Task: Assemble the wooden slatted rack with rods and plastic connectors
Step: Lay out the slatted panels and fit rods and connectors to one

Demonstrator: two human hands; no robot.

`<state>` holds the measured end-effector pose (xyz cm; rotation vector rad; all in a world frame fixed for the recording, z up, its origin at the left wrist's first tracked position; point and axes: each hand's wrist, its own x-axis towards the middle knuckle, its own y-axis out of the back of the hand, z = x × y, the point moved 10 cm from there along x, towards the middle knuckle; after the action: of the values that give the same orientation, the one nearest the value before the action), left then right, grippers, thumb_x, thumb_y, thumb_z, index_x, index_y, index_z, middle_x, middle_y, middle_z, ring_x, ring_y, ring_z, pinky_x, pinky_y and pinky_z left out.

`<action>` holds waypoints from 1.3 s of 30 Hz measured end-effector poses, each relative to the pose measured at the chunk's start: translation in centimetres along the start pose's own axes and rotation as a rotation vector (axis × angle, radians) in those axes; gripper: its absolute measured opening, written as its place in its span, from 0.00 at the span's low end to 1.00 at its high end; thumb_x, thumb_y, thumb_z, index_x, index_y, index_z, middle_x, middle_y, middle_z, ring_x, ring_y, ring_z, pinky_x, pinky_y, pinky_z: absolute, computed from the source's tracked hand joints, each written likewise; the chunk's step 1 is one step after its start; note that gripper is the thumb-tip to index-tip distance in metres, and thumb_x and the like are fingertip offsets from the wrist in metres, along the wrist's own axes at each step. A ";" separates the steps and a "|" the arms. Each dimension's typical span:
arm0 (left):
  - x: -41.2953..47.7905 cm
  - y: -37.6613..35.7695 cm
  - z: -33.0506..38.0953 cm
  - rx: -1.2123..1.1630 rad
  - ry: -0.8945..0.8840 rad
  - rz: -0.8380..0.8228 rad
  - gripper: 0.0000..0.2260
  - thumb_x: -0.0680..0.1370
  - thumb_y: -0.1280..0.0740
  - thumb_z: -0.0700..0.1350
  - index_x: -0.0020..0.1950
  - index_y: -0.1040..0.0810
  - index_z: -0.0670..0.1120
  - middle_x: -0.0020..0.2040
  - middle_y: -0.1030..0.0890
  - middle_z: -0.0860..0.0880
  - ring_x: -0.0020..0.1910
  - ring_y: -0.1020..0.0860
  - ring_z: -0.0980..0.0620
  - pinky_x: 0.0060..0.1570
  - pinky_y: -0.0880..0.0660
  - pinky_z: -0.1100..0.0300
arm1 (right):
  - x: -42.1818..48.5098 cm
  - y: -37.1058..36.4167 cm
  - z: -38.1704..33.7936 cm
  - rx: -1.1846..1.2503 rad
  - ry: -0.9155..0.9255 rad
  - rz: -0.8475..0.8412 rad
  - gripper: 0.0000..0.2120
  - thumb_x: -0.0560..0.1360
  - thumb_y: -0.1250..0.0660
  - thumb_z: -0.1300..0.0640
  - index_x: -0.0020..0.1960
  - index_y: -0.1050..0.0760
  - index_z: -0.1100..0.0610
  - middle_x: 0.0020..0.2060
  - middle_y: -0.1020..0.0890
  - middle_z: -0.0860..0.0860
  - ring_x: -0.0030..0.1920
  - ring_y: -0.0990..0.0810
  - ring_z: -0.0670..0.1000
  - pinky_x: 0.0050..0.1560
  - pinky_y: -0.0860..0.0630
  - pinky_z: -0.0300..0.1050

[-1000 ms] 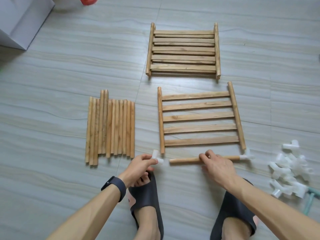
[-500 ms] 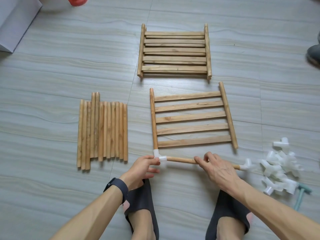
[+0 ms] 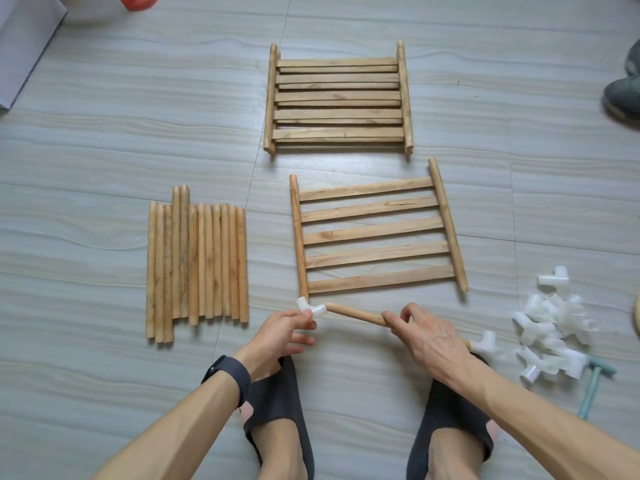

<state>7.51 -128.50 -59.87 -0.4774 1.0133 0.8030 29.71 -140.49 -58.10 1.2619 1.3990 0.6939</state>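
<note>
Rod: A short wooden rod is held on a slant at 6 o'clock of the open slatted panel. Its left end meets the mouth of a white connector; whether it is seated inside cannot be told.
Left connector: The white plastic left connector sits at the foot of the panel's left rail, at the panel's 7 o'clock corner.
Left hand: The left hand pinches that connector between thumb and forefinger, with the other fingers loosely spread below.
Right hand: The right hand grips the rod, fingers curled over it toward its right half.
Right connector: A second white piece, the right connector, shows at the rod's right end, at 3 o'clock of the right hand and apart from the panel's right rail.
Slatted panel: Five slats between two round rails, lying flat on the tiled floor.
Stacked panels: More stacked panels lie at 12 o'clock of the open one, apart from it.
Loose rods: A row of loose rods lies side by side at 9 o'clock.
Spare connectors: A heap of spare connectors lies at 4 o'clock of the panel, with a pale teal mallet at the heap's lower right edge.
Person: A dark wristband is on the left wrist, and dark slippers are on both feet at 6 o'clock.
Edges: A grey shoe is at 2 o'clock and a white box at 10 o'clock.
</note>
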 end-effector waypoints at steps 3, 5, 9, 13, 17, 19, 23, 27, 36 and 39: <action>0.2 0.9 -0.1 0.013 -0.011 0.040 0.12 0.83 0.34 0.49 0.62 0.20 0.45 0.56 0.17 0.45 0.44 0.18 0.50 0.47 0.24 0.57 | 0.3 1.0 -0.8 -0.015 0.086 0.074 0.20 0.74 0.30 0.62 0.61 0.29 0.45 0.43 0.30 0.49 0.36 0.35 0.50 0.30 0.37 0.44; 0.2 0.6 -0.2 0.037 -0.007 0.008 0.14 0.83 0.35 0.48 0.63 0.19 0.42 0.57 0.17 0.44 0.45 0.18 0.49 0.48 0.24 0.57 | 0.2 1.6 -1.8 -0.037 0.194 0.123 0.21 0.71 0.29 0.64 0.58 0.26 0.45 0.43 0.28 0.49 0.40 0.31 0.51 0.36 0.34 0.44; -1.0 -4.0 1.6 0.137 -0.091 -0.148 0.12 0.83 0.36 0.49 0.63 0.19 0.46 0.53 0.15 0.47 0.46 0.17 0.53 0.49 0.24 0.62 | 0.1 1.5 -5.4 -0.024 0.296 0.100 0.15 0.73 0.29 0.57 0.57 0.25 0.45 0.41 0.27 0.48 0.39 0.29 0.51 0.37 0.35 0.44; -0.9 -5.3 5.1 0.179 -0.225 -0.059 0.13 0.83 0.36 0.51 0.63 0.19 0.48 0.51 0.17 0.51 0.44 0.22 0.55 0.48 0.26 0.61 | 0.5 1.5 -5.5 -0.013 0.184 0.106 0.14 0.73 0.29 0.58 0.56 0.27 0.47 0.40 0.30 0.49 0.34 0.35 0.49 0.34 0.40 0.44; -0.1 -1.4 6.4 0.057 -0.205 0.025 0.13 0.84 0.38 0.50 0.66 0.21 0.48 0.55 0.17 0.48 0.46 0.22 0.51 0.45 0.26 0.60 | 0.2 2.3 -1.6 0.015 0.054 0.131 0.16 0.75 0.31 0.59 0.60 0.28 0.47 0.43 0.28 0.49 0.33 0.35 0.49 0.32 0.37 0.45; 0.3 0.8 5.4 0.051 -0.161 0.082 0.15 0.84 0.39 0.52 0.66 0.21 0.48 0.57 0.17 0.48 0.49 0.22 0.50 0.49 0.27 0.56 | 0.1 2.9 -0.3 0.064 0.028 0.151 0.16 0.76 0.31 0.59 0.61 0.29 0.48 0.44 0.26 0.49 0.34 0.30 0.51 0.32 0.33 0.46; 0.6 2.1 3.4 -0.089 -0.080 0.143 0.15 0.84 0.38 0.54 0.62 0.19 0.48 0.57 0.16 0.49 0.49 0.21 0.51 0.50 0.27 0.55 | -0.1 3.8 -0.4 0.122 0.067 0.224 0.15 0.78 0.31 0.57 0.63 0.29 0.50 0.40 0.25 0.50 0.33 0.30 0.52 0.32 0.33 0.47; 0.3 0.5 2.8 -0.195 -0.065 0.093 0.16 0.84 0.38 0.53 0.63 0.19 0.46 0.56 0.17 0.48 0.46 0.20 0.52 0.46 0.25 0.56 | 0.1 3.0 -1.1 0.147 0.059 0.216 0.17 0.78 0.31 0.58 0.64 0.28 0.50 0.40 0.26 0.49 0.35 0.35 0.49 0.35 0.37 0.45; 0.2 -0.2 4.0 0.054 -0.176 0.073 0.18 0.83 0.36 0.53 0.71 0.23 0.49 0.60 0.18 0.49 0.49 0.19 0.51 0.50 0.24 0.56 | -0.6 3.7 -0.2 0.077 0.053 0.280 0.26 0.71 0.25 0.65 0.65 0.27 0.50 0.41 0.23 0.50 0.34 0.27 0.54 0.35 0.35 0.46; 0.0 -0.3 4.3 0.063 -0.210 0.086 0.19 0.82 0.35 0.54 0.70 0.23 0.49 0.61 0.19 0.50 0.49 0.18 0.52 0.49 0.24 0.57 | -0.6 4.1 -0.2 0.119 0.065 0.312 0.26 0.72 0.26 0.64 0.67 0.27 0.49 0.41 0.22 0.51 0.35 0.27 0.53 0.35 0.34 0.47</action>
<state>10.16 -125.76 -57.84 -0.2905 0.8659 0.8762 30.75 -139.86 -54.09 1.5850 1.3237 0.8794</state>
